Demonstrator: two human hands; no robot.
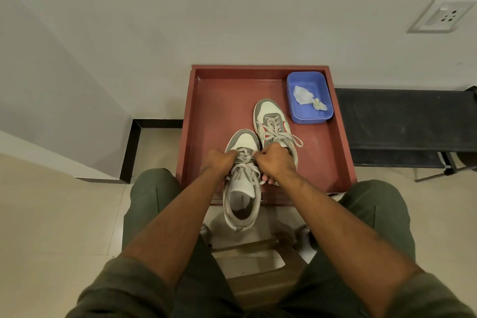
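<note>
Left hand (pixel 222 160) and right hand (pixel 275 160) pinch the grey-and-white leather sneaker's (pixel 242 204) flat beige laces (pixel 244 166), presumably to tension them evenly

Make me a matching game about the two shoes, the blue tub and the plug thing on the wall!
Things:
1. near shoe
2. far shoe
3. blue tub
4. wall socket

Places or states:
A. holds crumpled white tissue
B. fixed to the wall, far right
C. laces pinched by the left hand and right hand
D. stands further back on the red tray

Pairs: 1-C, 2-D, 3-A, 4-B.
</note>
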